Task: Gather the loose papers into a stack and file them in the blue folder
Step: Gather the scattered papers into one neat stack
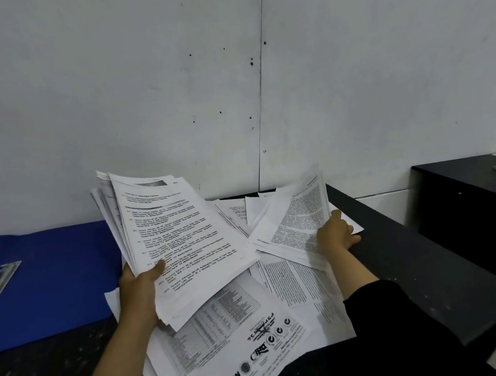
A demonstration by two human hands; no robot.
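My left hand grips a thick stack of printed papers by its lower edge and holds it tilted up above the desk. My right hand pinches a few printed sheets at their right edge, lifting them off the pile. More loose papers lie spread flat on the black desk beneath both hands. The blue folder lies closed and flat on the desk to the left, with a clear label pocket on its cover.
The black desk ends at a right edge near my right arm. A second black cabinet stands further right with a yellow sheet on top. A white wall rises directly behind the desk.
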